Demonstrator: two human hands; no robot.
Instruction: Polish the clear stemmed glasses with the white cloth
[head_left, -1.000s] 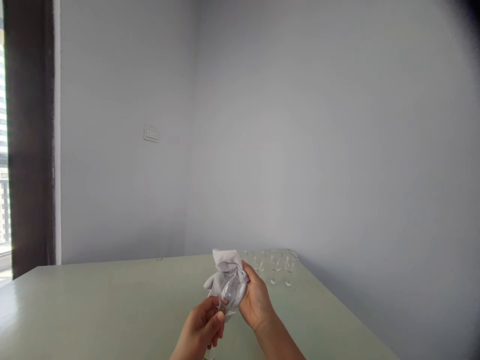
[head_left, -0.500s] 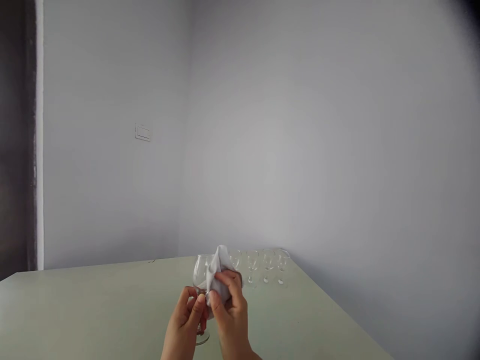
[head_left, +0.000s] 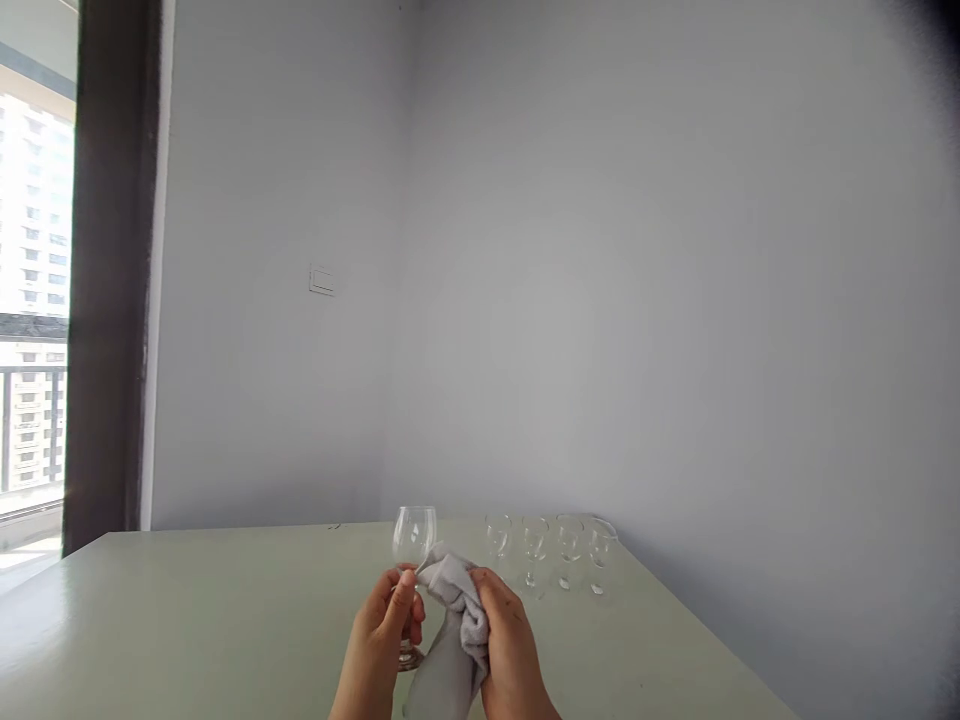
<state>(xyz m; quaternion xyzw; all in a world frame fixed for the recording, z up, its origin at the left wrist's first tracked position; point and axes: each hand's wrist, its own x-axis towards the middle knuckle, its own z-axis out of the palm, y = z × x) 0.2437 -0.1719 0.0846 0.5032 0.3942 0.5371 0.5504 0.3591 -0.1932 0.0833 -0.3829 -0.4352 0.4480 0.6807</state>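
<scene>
My left hand (head_left: 391, 612) is closed around the stem of a clear wine glass (head_left: 414, 535), which stands upright with its bowl above my fingers and its foot just below them. My right hand (head_left: 511, 630) grips a bunched light grey cloth (head_left: 454, 615), whose lower part hangs down toward me. The cloth's upper edge reaches over to my left fingertips and overlaps the lower right of the bowl. Whether my left thumb also pinches the cloth, I cannot tell.
Several clear stemmed glasses (head_left: 533, 540) stand at the back right of the pale green table (head_left: 247, 620). Grey walls meet behind it, with a light switch (head_left: 322, 280) on the left one. A dark frame (head_left: 112, 280) borders a bright window at far left.
My right hand has drawn the cloth down and right, off the side of the bowl, and the cloth now hangs lower. The view has turned left, bringing the window into sight.
</scene>
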